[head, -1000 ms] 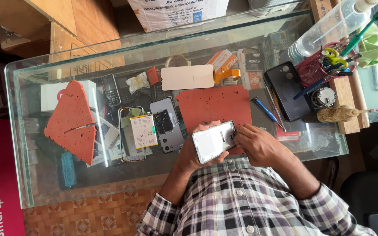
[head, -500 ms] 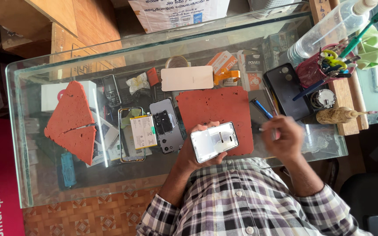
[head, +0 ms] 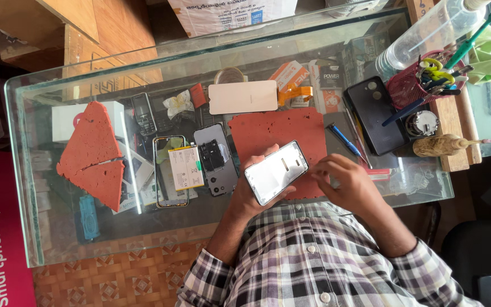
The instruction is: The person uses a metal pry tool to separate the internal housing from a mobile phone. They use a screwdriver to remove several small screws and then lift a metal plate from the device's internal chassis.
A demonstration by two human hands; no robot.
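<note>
We look down on a glass counter point(head: 58, 239) strewn with phone parts. Our left hand point(head: 251, 190) still grips the white-backed phone point(head: 276, 172) over the red mat point(head: 274, 133). Our right hand point(head: 345, 185), half a second ago out by the blue screwdriver point(head: 345, 140), has returned beside the phone, fingers curled, seemingly empty.

I have one view only, from the camera on the person's head, looking almost straight down over the checked-shirt chest onto the rectangular glass-topped counter point(head: 58, 239). It sits near enough that both forearms fill the lower middle, while the counter's far edge runs along the top. The left hand point(head: 251, 190) and right hand point(head: 345, 185) sit just below centre.
</note>
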